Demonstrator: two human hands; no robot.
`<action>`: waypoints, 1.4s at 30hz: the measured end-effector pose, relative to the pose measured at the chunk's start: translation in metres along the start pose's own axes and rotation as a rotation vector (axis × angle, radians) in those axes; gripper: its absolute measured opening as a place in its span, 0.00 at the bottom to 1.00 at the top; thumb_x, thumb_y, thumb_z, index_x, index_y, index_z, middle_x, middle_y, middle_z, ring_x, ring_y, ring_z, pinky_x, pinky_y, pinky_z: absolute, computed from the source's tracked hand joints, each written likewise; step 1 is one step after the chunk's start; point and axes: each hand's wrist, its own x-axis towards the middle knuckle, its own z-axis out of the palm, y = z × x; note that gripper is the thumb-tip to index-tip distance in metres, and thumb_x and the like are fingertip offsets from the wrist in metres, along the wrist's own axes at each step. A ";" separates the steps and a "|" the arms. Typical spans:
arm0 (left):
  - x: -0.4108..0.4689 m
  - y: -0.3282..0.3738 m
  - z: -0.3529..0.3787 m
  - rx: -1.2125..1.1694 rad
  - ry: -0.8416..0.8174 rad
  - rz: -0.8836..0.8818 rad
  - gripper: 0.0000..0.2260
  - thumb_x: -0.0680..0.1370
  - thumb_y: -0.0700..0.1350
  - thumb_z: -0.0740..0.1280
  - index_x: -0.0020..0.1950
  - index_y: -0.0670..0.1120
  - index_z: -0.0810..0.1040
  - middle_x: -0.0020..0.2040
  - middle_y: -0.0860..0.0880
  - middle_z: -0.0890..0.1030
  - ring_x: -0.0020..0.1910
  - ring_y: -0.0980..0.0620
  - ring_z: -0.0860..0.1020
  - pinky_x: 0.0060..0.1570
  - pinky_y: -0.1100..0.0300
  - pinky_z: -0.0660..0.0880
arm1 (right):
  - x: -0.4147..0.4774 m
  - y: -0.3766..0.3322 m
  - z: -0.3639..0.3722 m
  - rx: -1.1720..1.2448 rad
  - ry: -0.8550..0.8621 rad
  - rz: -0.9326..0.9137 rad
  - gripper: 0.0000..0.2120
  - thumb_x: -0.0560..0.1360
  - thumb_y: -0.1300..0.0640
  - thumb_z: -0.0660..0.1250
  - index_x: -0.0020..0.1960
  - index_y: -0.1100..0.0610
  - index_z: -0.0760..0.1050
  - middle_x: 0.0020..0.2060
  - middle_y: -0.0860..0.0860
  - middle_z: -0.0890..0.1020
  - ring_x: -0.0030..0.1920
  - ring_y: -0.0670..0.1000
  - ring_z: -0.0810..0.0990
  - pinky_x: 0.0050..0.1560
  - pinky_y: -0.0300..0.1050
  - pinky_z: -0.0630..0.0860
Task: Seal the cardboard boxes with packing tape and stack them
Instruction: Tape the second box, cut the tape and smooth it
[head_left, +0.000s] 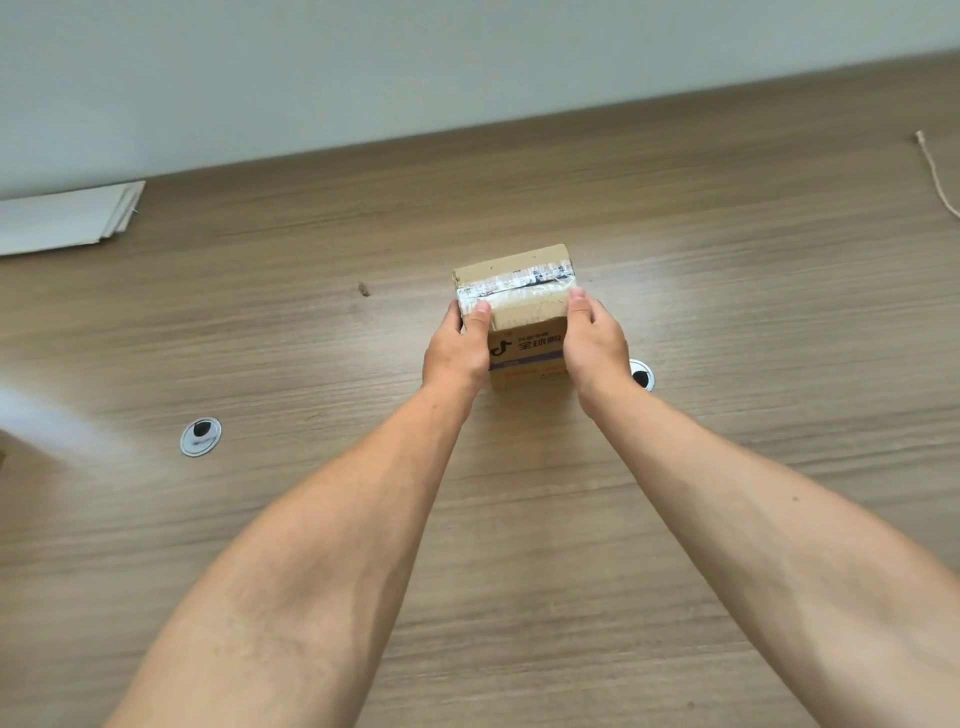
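A small brown cardboard box (522, 291) stands on the wooden table (519, 519) at mid-frame. Clear tape runs across its top seam, and dark printed characters mark its near face. My left hand (457, 348) grips the box's left side with the thumb on the top edge. On the right side, my right hand (595, 343) holds it the same way, thumb resting on the taped top. No tape roll is in sight.
Flat white cardboard sheets (67, 218) lie at the far left by the wall. Two round metal cable grommets (200, 436) (643, 375) sit in the tabletop. A piece of twine (935, 176) lies at the far right. A small dark scrap (364, 290) rests left of the box.
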 end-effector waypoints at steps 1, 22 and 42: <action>0.002 -0.001 -0.001 0.004 0.005 -0.017 0.36 0.72 0.73 0.57 0.75 0.56 0.70 0.69 0.52 0.78 0.67 0.49 0.75 0.70 0.48 0.71 | -0.002 0.000 0.001 0.017 -0.007 -0.002 0.21 0.83 0.37 0.54 0.64 0.47 0.77 0.54 0.43 0.82 0.59 0.49 0.78 0.64 0.45 0.73; -0.104 -0.060 -0.086 -0.029 0.097 -0.087 0.26 0.83 0.58 0.60 0.78 0.47 0.68 0.77 0.53 0.69 0.76 0.55 0.65 0.76 0.58 0.60 | -0.163 0.028 0.031 -0.141 -0.229 0.109 0.20 0.84 0.42 0.54 0.62 0.54 0.78 0.60 0.52 0.80 0.60 0.54 0.75 0.61 0.46 0.70; -0.253 -0.191 -0.273 -0.361 0.593 -0.185 0.09 0.85 0.46 0.61 0.55 0.45 0.79 0.45 0.50 0.81 0.46 0.50 0.79 0.49 0.56 0.71 | -0.350 0.036 0.179 -0.399 -0.755 -0.048 0.21 0.83 0.43 0.57 0.40 0.57 0.73 0.36 0.49 0.74 0.42 0.54 0.72 0.48 0.49 0.70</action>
